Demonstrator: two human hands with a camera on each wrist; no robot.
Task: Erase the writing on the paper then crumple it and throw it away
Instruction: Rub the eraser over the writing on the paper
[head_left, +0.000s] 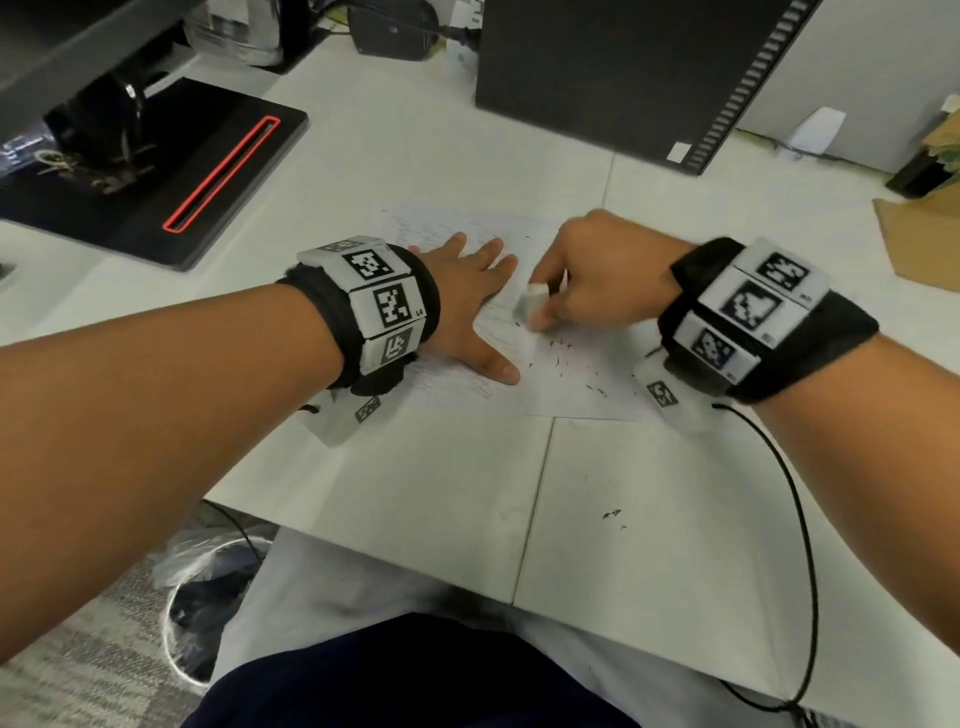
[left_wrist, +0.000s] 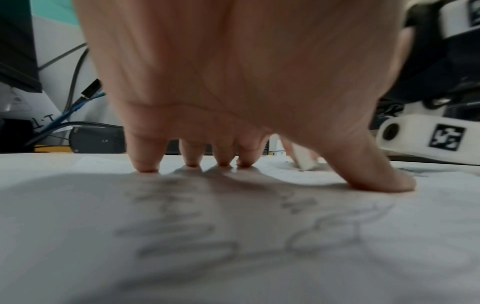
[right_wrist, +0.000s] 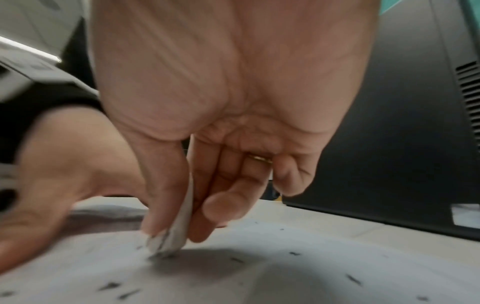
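Observation:
A white sheet of paper (head_left: 566, 364) with faint pencil writing lies flat on the white desk (head_left: 415, 156). My left hand (head_left: 470, 306) presses on it with fingers spread straight; in the left wrist view the fingertips (left_wrist: 145, 164) and thumb touch the paper (left_wrist: 233, 236) over blurred writing. My right hand (head_left: 576, 291) pinches a white eraser (head_left: 530, 304) between thumb and fingers, its lower end on the sheet just right of the left hand. The right wrist view shows the eraser (right_wrist: 172, 236) tip touching the paper (right_wrist: 285, 277). Dark eraser crumbs (head_left: 566, 358) are scattered around it.
A black monitor base with a red slot (head_left: 218, 176) stands at the back left, a black computer tower (head_left: 623, 67) at the back. Cardboard (head_left: 924, 244) lies at the right edge. Below the desk's near edge on the left is a bin with a plastic liner (head_left: 208, 587). A black cable (head_left: 800, 519) trails from my right wrist.

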